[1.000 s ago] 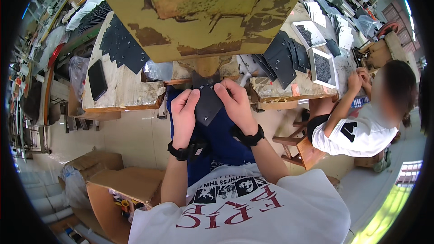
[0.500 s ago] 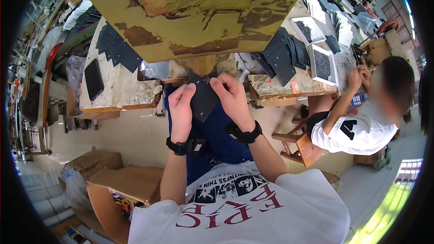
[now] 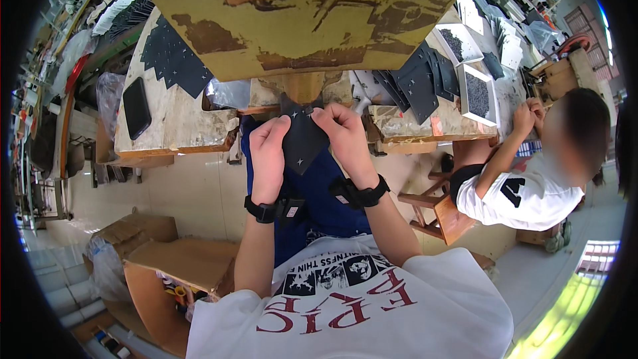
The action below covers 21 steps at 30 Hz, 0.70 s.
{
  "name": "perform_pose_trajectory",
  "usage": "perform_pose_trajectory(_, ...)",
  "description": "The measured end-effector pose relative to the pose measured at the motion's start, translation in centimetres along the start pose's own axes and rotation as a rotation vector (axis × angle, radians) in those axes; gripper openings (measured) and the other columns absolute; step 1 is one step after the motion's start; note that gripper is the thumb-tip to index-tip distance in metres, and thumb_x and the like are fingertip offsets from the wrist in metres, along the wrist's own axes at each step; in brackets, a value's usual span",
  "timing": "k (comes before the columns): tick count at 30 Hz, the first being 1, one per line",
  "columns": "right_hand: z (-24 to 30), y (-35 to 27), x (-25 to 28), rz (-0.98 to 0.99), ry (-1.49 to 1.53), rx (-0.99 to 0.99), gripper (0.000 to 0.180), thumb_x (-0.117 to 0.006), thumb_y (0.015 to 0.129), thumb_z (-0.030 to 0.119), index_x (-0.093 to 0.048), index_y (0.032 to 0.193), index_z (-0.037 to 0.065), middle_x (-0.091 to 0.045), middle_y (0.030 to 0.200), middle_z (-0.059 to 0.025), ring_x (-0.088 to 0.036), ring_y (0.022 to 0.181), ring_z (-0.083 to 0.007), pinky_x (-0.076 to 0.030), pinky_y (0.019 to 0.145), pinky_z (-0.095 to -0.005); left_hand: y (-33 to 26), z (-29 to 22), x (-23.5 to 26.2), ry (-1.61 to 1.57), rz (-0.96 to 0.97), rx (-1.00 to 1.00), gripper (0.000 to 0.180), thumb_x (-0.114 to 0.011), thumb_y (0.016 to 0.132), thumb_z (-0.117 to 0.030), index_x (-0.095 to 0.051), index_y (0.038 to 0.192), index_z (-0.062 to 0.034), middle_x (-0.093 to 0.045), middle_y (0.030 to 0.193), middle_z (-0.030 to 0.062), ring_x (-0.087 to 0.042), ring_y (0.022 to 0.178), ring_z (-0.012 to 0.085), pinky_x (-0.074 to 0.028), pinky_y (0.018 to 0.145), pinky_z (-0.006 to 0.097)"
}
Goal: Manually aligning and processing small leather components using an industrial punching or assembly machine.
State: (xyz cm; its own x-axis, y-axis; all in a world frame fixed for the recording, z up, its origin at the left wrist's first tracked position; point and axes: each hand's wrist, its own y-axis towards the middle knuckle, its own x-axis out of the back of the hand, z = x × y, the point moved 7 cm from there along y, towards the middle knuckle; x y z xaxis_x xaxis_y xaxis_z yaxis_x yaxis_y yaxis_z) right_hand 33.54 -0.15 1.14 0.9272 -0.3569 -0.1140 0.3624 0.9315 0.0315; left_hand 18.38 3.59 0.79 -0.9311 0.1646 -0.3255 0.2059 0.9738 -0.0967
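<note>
Black piece (image 3: 302, 139) higher now, between both grips.

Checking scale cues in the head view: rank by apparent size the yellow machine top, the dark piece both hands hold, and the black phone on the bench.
1. yellow machine top, by far the largest.
2. dark piece held by the left hand and right hand.
3. black phone, though it lies farther away, so this order is unsure.

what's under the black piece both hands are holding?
Below the black pointed piece, held by the left hand and right hand, blue trousers show. Its upper edge meets the wooden bench; whatever lies directly behind the piece is covered.
</note>
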Motion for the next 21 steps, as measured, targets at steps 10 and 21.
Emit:
perform_pose_trajectory(10,-0.6,-0.7,0.2,0.002,0.104,-0.059,0.033,-0.063,0.095,0.021,-0.054,0.067,0.006,-0.047,0.063,0.0074,-0.038,0.061,-0.0016,-0.031,0.055,-0.0221,0.4,0.3,0.5,-0.029,0.087,0.069,0.017,-0.060,0.092,-0.013,-0.068,0.084,-0.0002,-0.062,0.079,-0.0027,-0.055,0.074,0.0053,-0.043,0.070,0.021)
perform_pose_trajectory(21,-1.3,-0.7,0.1,0.093,0.333,-0.202,0.025,-0.059,0.096,0.021,-0.063,0.075,0.007,-0.058,0.073,0.0063,-0.048,0.068,-0.0026,-0.037,0.064,-0.0214,0.6,1.3,1.1,-0.050,0.087,0.067,0.017,-0.059,0.092,-0.012,-0.069,0.085,0.0003,-0.064,0.079,-0.0012,-0.058,0.074,0.0064,-0.044,0.072,0.022)
